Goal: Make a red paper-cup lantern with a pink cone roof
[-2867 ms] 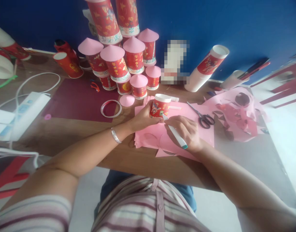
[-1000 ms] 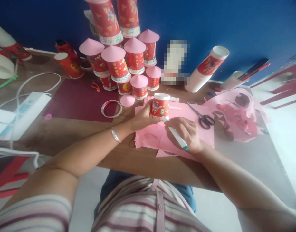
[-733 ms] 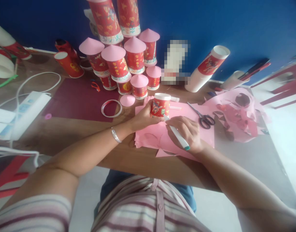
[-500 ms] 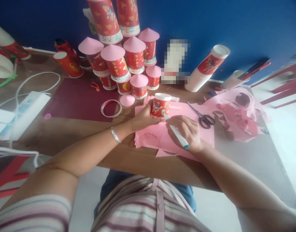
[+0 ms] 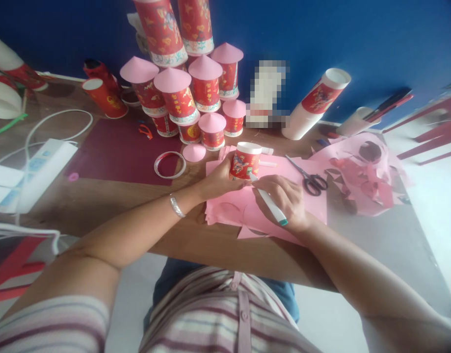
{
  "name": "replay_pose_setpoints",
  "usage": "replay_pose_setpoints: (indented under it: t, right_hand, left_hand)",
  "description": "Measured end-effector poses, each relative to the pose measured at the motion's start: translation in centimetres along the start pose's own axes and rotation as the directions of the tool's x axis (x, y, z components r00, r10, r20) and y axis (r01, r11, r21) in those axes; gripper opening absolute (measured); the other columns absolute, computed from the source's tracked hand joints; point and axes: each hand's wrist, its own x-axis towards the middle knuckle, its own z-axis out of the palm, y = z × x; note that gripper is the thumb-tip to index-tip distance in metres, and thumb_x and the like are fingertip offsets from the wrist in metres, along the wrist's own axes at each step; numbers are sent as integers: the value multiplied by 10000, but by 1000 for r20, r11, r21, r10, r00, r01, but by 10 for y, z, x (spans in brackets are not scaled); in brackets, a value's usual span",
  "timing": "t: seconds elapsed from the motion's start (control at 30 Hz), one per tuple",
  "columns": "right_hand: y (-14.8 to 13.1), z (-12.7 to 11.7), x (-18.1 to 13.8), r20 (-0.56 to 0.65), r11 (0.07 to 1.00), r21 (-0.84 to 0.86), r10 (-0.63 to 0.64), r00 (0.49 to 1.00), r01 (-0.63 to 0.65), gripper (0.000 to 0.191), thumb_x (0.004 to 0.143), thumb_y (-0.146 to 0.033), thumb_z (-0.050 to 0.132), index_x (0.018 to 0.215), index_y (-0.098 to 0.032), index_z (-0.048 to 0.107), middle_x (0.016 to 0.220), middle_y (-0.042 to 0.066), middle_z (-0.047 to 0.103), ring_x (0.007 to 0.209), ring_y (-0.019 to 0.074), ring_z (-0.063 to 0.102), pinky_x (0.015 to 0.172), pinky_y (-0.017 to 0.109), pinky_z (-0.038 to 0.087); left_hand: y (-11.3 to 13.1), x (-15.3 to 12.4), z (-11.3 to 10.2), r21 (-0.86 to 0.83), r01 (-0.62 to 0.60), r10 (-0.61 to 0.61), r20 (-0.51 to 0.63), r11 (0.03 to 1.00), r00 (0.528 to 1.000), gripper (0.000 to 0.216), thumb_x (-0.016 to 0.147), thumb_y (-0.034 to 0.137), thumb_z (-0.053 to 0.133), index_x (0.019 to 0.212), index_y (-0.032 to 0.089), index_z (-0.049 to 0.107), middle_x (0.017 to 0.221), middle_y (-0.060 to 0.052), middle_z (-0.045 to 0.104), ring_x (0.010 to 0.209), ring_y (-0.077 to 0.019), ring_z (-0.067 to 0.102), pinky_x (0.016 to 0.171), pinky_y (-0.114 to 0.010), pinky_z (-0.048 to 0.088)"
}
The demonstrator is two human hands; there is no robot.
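Observation:
My left hand (image 5: 222, 177) is closed around a red patterned paper cup (image 5: 244, 164) with a white rim, the cup standing nearly upright above the pink paper. Between the fingers of my right hand (image 5: 284, 198) sits a white marker (image 5: 270, 205) with a green end. Its tip meets the lower right side of the cup or lies just in front of it; I cannot tell which. Pink paper sheets (image 5: 225, 213) with curved cuts lie under both hands. Dark-handled scissors (image 5: 313, 184) rest open on the sheets, to the right of the cup.
Several red cups with pink cone tops (image 5: 173, 81) are stacked behind the left hand. A white ring (image 5: 170, 165) and a loose pink cone (image 5: 194, 152) lie nearby. Pink scraps (image 5: 368, 181) are heaped at the right. A white tube with a red band (image 5: 309, 110) stands near the blue wall.
Hardly anything differs. Both hands keep their hold on the cup and the marker in nearly the same place, and the whole view has shifted very slightly.

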Motion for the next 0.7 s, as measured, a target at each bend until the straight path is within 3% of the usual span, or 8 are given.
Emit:
replay_pose_setpoints:
  t: [0.27,0.57,0.7]
  right_hand:
    - [0,1,0,7,1000,3,-5,1000,5,257,1023,-92,608,1260,-188,631,943,50,771,772,181,752,650,314,628]
    - [-1,1,2,21,1000,23,-21,1000,21,239,1029,-100,622,1255,-179,627,950,65,781,759,185,745,645,314,609]
    - [-1,3,1,4,1000,26,-8,1000,8,250,1028,-117,623,1259,-211,634,948,44,779,742,179,739,640,314,603]
  left_hand:
    - [-8,4,0,-56,-31,31,1,998,1000,792,708,376,986,1323,258,501,1283,-90,687,1202,-303,696,980,-450,622]
    - [2,0,2,-19,8,-8,-13,1000,1000,807,735,386,944,1367,208,475,1304,-129,663,1229,-316,670,965,-451,621]
    - [2,1,3,-49,41,-42,-22,998,999,760,725,345,927,1334,238,485,1184,-83,677,1085,-271,693,857,-401,623]
